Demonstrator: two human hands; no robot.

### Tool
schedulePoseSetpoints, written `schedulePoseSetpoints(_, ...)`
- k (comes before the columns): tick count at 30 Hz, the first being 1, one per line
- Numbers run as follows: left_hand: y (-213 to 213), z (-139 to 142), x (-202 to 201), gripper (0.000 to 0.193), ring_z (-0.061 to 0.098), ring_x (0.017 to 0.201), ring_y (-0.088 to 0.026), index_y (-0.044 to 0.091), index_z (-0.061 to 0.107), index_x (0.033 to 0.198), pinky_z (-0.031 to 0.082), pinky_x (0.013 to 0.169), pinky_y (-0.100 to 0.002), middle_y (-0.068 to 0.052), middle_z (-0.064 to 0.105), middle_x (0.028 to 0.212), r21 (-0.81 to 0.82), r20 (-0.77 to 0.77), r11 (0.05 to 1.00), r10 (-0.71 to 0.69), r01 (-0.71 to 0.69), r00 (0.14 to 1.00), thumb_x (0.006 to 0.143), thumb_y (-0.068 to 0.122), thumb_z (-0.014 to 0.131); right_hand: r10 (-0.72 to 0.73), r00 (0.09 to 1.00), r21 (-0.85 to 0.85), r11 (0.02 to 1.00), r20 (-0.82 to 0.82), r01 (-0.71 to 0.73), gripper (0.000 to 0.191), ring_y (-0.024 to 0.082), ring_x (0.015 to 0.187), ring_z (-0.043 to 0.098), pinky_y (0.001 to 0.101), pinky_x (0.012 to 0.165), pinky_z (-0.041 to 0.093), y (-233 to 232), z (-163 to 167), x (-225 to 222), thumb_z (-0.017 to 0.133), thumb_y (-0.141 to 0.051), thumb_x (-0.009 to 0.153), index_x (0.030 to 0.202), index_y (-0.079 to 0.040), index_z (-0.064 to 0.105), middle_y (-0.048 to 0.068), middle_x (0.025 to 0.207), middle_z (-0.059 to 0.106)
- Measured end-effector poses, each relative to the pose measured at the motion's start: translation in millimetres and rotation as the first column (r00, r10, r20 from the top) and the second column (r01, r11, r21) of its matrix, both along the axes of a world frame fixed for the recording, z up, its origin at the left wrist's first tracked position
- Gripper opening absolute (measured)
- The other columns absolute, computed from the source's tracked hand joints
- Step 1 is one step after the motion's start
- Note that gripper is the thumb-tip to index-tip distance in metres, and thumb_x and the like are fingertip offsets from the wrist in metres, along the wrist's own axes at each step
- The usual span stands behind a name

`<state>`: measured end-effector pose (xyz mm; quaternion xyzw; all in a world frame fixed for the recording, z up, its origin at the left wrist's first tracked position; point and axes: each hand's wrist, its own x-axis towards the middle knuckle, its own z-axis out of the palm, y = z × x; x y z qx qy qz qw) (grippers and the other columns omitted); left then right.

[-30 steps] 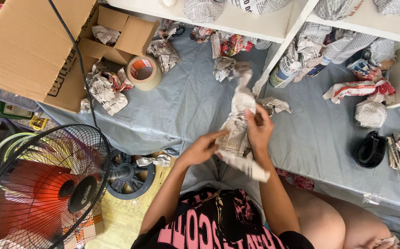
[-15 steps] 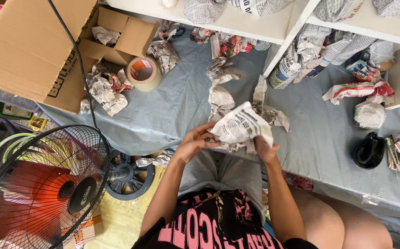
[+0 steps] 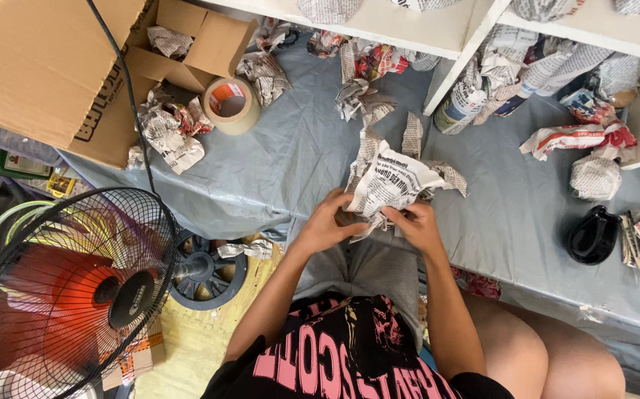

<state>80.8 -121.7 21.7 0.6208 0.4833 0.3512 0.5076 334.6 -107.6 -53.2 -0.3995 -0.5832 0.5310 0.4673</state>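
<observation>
Down low, a big grey plastic sheet (image 3: 275, 159) covers the floor, with a brown cardboard box (image 3: 46, 66) at its edge. Over the person's lap, the left hand (image 3: 327, 222) and right hand (image 3: 414, 224) both pinch a crumpled sheet of printed newspaper (image 3: 392, 181).

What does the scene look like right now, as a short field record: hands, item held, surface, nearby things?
left hand: gripping the lower edge of the newspaper bundle
right hand: gripping the same bundle from the other side
newspaper bundle: crumpled sheet, held above the lap
surface: grey sheet, strewn with crumpled newspaper
tape roll: beside the open cardboard box
fan: at the person's left
black object: on the sheet, far right
</observation>
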Motion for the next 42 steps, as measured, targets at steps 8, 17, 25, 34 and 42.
schedulePoseSetpoints(8,10,3,-2,0.027,0.049,0.132,-0.034,0.007,0.067,0.077,0.041,0.108,-0.047,-0.015,0.063,0.137,0.43,-0.009,0.894,0.142,-0.125,0.99,0.07,0.011,0.092,-0.045,0.998,-0.116,0.992,-0.031,0.042,0.032,0.01,0.081,0.058,0.028,0.068,0.047,6,-16,1,0.081,-0.014,0.097,0.122,0.004,0.074,0.005,0.096,0.07)
schedulePoseSetpoints(17,16,-39,4,0.034,0.067,0.093,-0.025,0.004,0.051,0.078,0.05,0.087,-0.034,-0.013,0.072,0.1,0.205,0.131,0.927,0.293,-0.315,0.947,0.087,0.011,0.083,-0.295,0.955,0.477,0.834,-0.037,0.277,0.089,0.018,0.119,0.055,0.034,0.103,0.048,2,27,-22,0.082,-0.057,0.083,0.146,-0.007,0.044,0.008,0.136,0.048)
schedulePoseSetpoints(25,16,-12,-2,0.061,0.062,0.1,-0.014,0.007,0.049,0.13,0.042,0.093,-0.03,-0.005,0.072,0.112,0.173,0.172,0.977,0.091,-0.121,0.981,0.074,0.006,0.072,-0.185,0.969,0.122,0.978,0.164,0.166,0.042,0.011,0.094,0.069,0.0281,0.08,0.057,0,37,-25,0.086,-0.009,0.083,0.12,-0.005,0.068,0.005,0.106,0.072)
schedulePoseSetpoints(34,39,-28,25,0.027,0.055,0.063,-0.014,-0.001,0.077,0.094,0.042,0.06,-0.035,-0.011,0.064,0.07,-0.175,0.14,0.927,0.357,-0.332,0.924,0.1,0.025,0.076,-0.131,0.967,0.17,0.981,0.217,0.095,0.033,0.011,0.094,0.07,0.0267,0.083,0.057,3,27,-11,0.086,0.0,0.08,0.11,-0.002,0.074,0.006,0.104,0.076)
schedulePoseSetpoints(42,51,-45,20,0.029,0.065,0.081,-0.004,-0.001,0.076,0.109,0.054,0.072,-0.026,-0.001,0.077,0.089,0.001,0.286,0.921,0.372,-0.389,0.883,0.098,0.025,0.072,-0.095,0.995,0.091,0.992,0.033,0.092,0.032,0.01,0.097,0.068,0.0258,0.085,0.055,7,5,-1,0.083,0.004,0.08,0.109,-0.002,0.071,0.003,0.105,0.072)
